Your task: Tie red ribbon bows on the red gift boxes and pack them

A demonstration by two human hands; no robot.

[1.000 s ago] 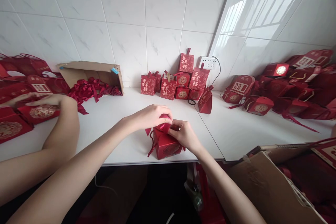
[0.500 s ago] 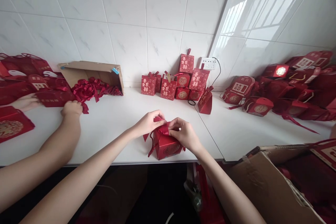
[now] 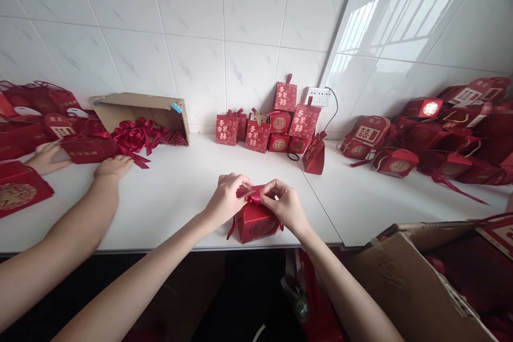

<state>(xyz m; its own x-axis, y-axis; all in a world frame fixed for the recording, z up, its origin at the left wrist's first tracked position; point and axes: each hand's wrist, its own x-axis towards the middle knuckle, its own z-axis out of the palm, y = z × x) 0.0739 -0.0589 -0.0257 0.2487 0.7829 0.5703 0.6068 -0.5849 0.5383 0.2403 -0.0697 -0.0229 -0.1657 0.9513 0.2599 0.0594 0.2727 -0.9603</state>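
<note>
A small red gift box (image 3: pixel 256 223) with a gold round emblem stands near the front edge of the white counter (image 3: pixel 176 192). My left hand (image 3: pixel 228 196) and my right hand (image 3: pixel 282 204) meet on its top, fingers pinched on the red ribbon (image 3: pixel 254 197) there. A ribbon end hangs down the box's left side. Both hands are closed on the ribbon.
A co-worker's hands (image 3: pixel 114 166) at the left touch a flat red box (image 3: pixel 88 148). A tipped cardboard carton (image 3: pixel 140 112) spills red ribbon bows (image 3: pixel 136 136). Finished red boxes (image 3: pixel 280 125) stack at the wall. More red boxes (image 3: pixel 441 133) pile at right; an open carton (image 3: pixel 417 278) stands front right.
My hands have drawn closer together on the box top, tightening on the ribbon. The co-worker's hands moved back from the near edge toward the flat red box by the bows.
</note>
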